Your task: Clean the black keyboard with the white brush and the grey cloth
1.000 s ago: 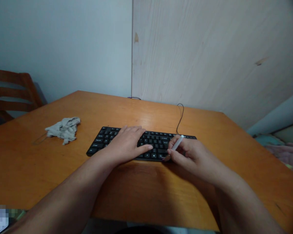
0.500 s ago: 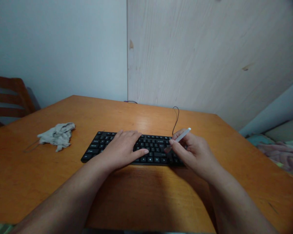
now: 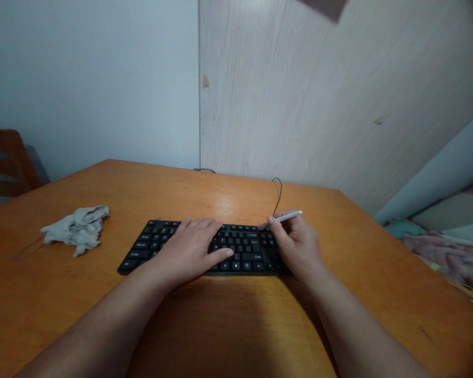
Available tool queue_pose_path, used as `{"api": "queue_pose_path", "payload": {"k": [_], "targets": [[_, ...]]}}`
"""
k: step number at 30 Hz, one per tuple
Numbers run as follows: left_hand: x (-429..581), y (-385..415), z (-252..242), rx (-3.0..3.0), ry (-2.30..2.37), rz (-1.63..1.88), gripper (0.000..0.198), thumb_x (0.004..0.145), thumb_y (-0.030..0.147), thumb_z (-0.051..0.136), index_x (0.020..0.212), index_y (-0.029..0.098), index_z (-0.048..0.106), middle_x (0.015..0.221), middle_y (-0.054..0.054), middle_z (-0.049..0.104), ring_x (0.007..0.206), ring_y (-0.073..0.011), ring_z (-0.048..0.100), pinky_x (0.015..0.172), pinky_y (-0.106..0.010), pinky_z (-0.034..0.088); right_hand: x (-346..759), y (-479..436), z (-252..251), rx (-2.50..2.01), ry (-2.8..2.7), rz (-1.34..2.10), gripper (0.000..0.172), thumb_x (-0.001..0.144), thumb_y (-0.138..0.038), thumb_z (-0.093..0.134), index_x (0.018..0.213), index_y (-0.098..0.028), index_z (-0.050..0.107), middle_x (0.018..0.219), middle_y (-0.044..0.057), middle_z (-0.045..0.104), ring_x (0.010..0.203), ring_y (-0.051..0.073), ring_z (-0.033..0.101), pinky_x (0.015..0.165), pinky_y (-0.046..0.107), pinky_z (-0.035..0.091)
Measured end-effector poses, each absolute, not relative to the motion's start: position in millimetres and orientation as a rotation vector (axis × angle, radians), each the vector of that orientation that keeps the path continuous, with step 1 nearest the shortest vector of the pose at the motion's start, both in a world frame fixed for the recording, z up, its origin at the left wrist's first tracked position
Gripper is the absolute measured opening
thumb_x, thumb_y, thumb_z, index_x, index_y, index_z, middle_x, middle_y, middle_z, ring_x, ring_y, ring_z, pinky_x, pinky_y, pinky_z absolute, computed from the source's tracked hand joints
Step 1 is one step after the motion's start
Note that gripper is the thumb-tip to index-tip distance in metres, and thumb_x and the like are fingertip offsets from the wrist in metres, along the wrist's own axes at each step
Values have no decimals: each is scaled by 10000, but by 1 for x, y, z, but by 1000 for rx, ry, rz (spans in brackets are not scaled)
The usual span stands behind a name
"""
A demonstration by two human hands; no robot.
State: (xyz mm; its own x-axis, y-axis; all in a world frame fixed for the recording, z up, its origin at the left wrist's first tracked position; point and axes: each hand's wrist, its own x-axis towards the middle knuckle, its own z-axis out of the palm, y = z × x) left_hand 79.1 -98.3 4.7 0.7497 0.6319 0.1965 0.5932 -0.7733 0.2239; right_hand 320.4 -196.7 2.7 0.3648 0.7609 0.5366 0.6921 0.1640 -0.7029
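A black keyboard [image 3: 244, 248] lies on the orange wooden table [image 3: 228, 315]. My left hand [image 3: 189, 249] rests flat on the keyboard's left half, fingers stretched out over the keys. My right hand [image 3: 297, 244] sits over the keyboard's right end, its fingers pinched around a thin white stick [image 3: 288, 216] with a small brush-like tip. The tip touches the top row of keys near the right side. The stick lies almost level, pointing right.
A crumpled grey cloth [image 3: 76, 228] lies on the table to the left. The keyboard's black cable [image 3: 277, 194] runs back to the pale wood-grain wall. A wooden chair [image 3: 3, 163] stands at far left, bedding [image 3: 445, 247] at right.
My right hand has moved the white stick from the keyboard's front rows up to the top row and tilted it flatter. My left hand stays on the keys. The camera has shifted.
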Motion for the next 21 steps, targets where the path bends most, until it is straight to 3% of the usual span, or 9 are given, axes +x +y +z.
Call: {"api": "queue_pose_path", "payload": {"k": [9, 21], "targets": [[80, -99, 6, 2789, 1007, 364, 716, 921, 687, 473, 1400, 164, 570, 1477, -170, 566, 1373, -364, 496, 1151, -558, 333, 326, -188, -9, -1642, -1387, 17, 220, 956, -442, 575, 923, -234, 639, 847, 45, 764, 752, 217, 714, 703, 329, 499], [80, -99, 7, 2787, 1006, 364, 672, 953, 660, 434, 1380, 163, 582, 1465, -172, 576, 1360, -368, 510, 1167, -606, 281, 318, -206, 14, -1727, -1511, 128, 188, 934, -362, 569, 806, -230, 605, 703, 7, 680, 651, 180, 639, 639, 298, 451]]}}
